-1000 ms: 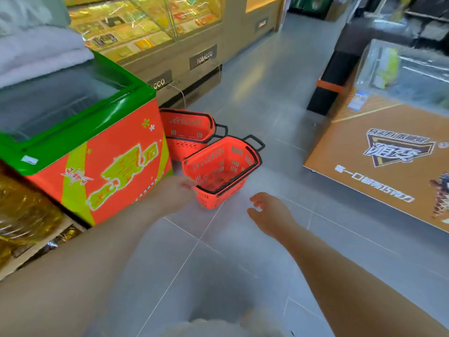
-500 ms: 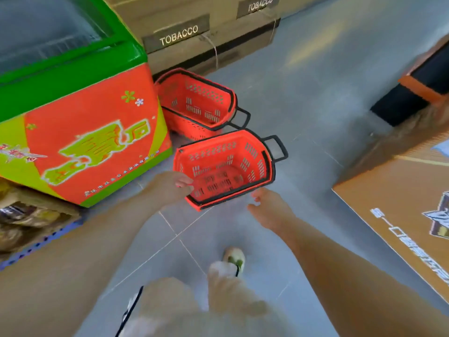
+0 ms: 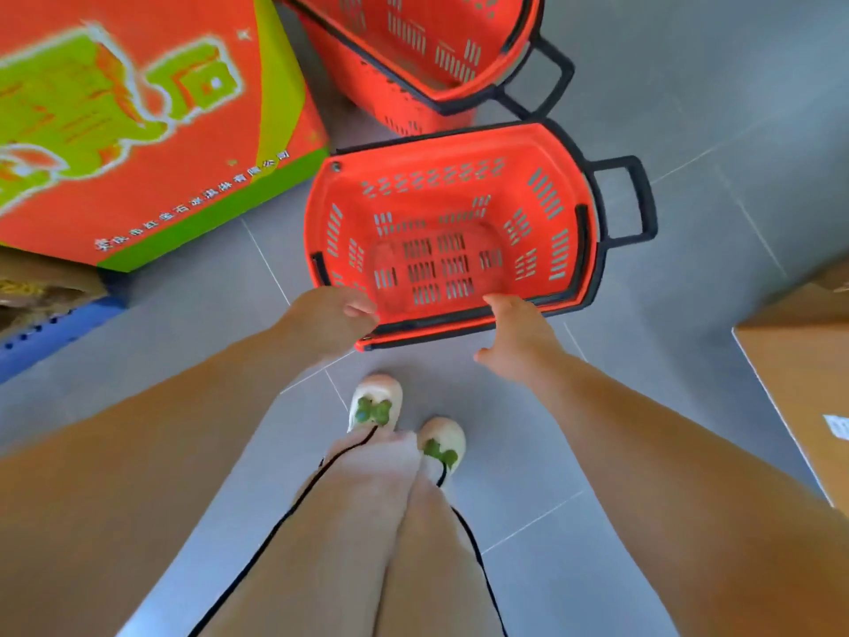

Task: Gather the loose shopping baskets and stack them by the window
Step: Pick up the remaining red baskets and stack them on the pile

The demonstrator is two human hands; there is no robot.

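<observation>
Two orange shopping baskets with black rims and handles stand on the grey tile floor. The near basket is empty and sits right in front of my feet. My left hand is curled around its near-left rim corner. My right hand has its fingers spread, the fingertips resting on the near rim's black handle bar and the thumb held apart. The far basket stands just behind it, partly cut off at the top edge, tilted, with its black handle toward the right.
An orange and green chest freezer stands close on the left, almost touching both baskets. A blue shelf edge with packaged goods lies lower left. A brown display box juts in at the right. My feet are just behind the near basket.
I have stepped closer and bent over the baskets. The near basket went from tilted to flat on the floor. My right hand has reached forward onto its near rim.
</observation>
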